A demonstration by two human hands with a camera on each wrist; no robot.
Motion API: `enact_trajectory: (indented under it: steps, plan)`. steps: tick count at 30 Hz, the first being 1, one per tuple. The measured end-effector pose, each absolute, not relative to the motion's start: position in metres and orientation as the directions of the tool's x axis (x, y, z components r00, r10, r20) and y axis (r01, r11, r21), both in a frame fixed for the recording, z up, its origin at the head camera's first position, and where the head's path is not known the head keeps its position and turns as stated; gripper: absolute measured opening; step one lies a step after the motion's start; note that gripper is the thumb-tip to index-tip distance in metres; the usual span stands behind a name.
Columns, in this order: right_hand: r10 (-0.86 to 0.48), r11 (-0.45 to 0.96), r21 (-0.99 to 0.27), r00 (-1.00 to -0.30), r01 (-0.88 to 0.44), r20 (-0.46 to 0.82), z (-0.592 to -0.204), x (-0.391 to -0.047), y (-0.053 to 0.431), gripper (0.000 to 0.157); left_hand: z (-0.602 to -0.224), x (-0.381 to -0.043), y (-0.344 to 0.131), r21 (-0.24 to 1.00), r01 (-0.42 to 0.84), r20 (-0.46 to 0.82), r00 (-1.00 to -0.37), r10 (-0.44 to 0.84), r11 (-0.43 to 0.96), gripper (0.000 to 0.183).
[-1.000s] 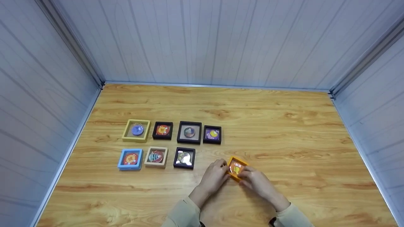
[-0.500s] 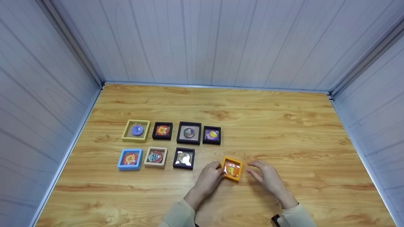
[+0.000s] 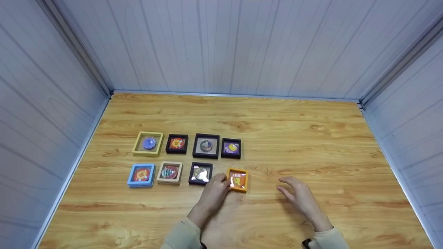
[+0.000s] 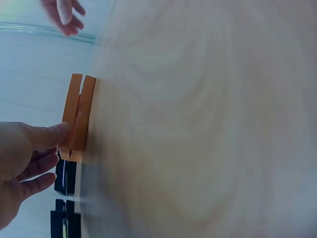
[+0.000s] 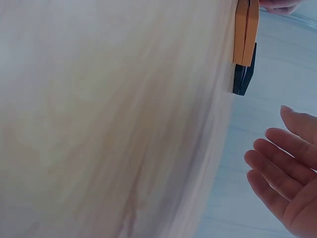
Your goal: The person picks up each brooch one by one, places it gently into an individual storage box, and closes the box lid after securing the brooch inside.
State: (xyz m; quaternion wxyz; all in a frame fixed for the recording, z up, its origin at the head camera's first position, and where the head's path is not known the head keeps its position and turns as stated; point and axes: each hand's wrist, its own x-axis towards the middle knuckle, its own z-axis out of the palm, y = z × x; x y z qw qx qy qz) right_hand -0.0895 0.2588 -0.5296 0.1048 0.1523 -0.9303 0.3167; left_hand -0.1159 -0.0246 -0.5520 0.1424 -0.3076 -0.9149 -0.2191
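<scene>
An orange square display frame [image 3: 238,178] with a clear window and an orange and yellow round piece inside lies on the table. My left hand [image 3: 215,191] grips its left side. In the left wrist view the thumb presses the edge of the orange frame [image 4: 79,119], and the other fingers are partly behind it. My right hand [image 3: 300,196] is held off to the right, apart from the frame and holding nothing. In the right wrist view its fingers [image 5: 277,163] are spread and relaxed. A black frame [image 3: 200,173] with a shiny round piece sits just left of my left hand.
Along the back row are a yellow frame [image 3: 148,144], a small black frame [image 3: 177,144], a larger black frame [image 3: 206,146] and a black frame with a purple piece [image 3: 231,148]. A blue frame [image 3: 141,175] and a beige frame [image 3: 169,172] lie front left. Pale panels [image 3: 221,48] enclose the table.
The orange frame has slid left with my left hand and turned straighter, now beside the front-row black frame. My right hand has let go of it and drawn away to the right.
</scene>
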Motion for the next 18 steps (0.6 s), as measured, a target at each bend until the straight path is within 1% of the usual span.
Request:
enact_trajectory:
  steps: [7,12,15,18]
  plan:
    - [-0.192,0.769,-0.568,-0.953,-0.294,0.233,-0.531,-0.087,0.265,0.029,-0.552,-0.12,-0.033,0.273,0.623,0.432,-0.76,0.486,0.733,0.009]
    - [-0.207,0.802,-0.523,-0.955,-0.289,0.211,-0.53,-0.087,0.269,0.043,-0.551,-0.124,-0.034,0.239,0.616,0.439,-0.758,0.482,0.751,0.01]
    - [-0.225,0.822,-0.482,-0.951,-0.303,0.213,-0.531,-0.086,0.271,0.053,-0.548,-0.122,-0.036,0.25,0.602,0.419,-0.773,0.476,0.758,0.018]
    - [-0.243,0.84,-0.438,-0.944,-0.32,0.223,-0.533,-0.085,0.274,0.063,-0.546,-0.118,-0.043,0.299,0.565,0.37,-0.812,0.452,0.769,0.037]
